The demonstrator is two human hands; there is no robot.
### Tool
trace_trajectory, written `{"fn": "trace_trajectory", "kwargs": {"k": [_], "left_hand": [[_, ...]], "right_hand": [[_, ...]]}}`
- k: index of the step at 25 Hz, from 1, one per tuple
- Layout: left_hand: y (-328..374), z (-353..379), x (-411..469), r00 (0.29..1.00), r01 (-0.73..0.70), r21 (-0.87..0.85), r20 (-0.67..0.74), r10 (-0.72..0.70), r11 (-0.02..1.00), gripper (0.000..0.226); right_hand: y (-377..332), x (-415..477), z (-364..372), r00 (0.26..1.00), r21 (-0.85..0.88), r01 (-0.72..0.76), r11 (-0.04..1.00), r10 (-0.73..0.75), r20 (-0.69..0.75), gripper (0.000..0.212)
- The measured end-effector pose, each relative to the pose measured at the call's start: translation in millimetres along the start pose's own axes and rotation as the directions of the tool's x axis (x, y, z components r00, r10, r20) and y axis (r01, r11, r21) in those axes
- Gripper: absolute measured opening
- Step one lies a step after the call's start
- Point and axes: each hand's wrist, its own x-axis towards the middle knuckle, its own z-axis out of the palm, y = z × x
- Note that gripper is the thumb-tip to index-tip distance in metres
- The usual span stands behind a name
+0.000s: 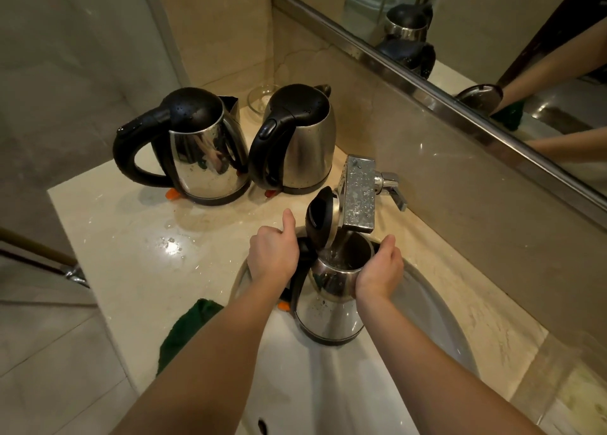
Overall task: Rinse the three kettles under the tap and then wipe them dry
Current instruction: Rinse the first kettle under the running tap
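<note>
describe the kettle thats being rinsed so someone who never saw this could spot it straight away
Start at the white sink basin under the square chrome tap. The steel kettle held over it is the one, left hand on its black handle, right hand on its body. Unlike the two kettles standing shut on the counter behind, its lid is flipped open.

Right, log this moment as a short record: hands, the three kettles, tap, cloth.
left hand: grips the held kettle by its black handle, thumb up
right hand: holds the kettle's steel body at the rim
held kettle: above the sink, lid open, mouth under the tap
tap: water appears to run into the kettle
other kettles: back-left kettle and back-right kettle stand on the counter, lids closed, wet
green cloth: on the counter left of the sink, in neither hand
</note>
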Motion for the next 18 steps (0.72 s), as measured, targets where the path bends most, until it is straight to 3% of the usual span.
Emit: {"fn": "trace_trajectory", "kwargs": {"k": [18], "left_hand": [[-3.0, 1.2, 3.7, 0.997, 0.058, -0.052, -0.041, -0.060, 0.997, 0.064]], "right_hand": [[-5.4, 7.6, 8.4, 0.999, -0.038, 0.006, 0.999, -0.004, 0.048, 0.039]]}}
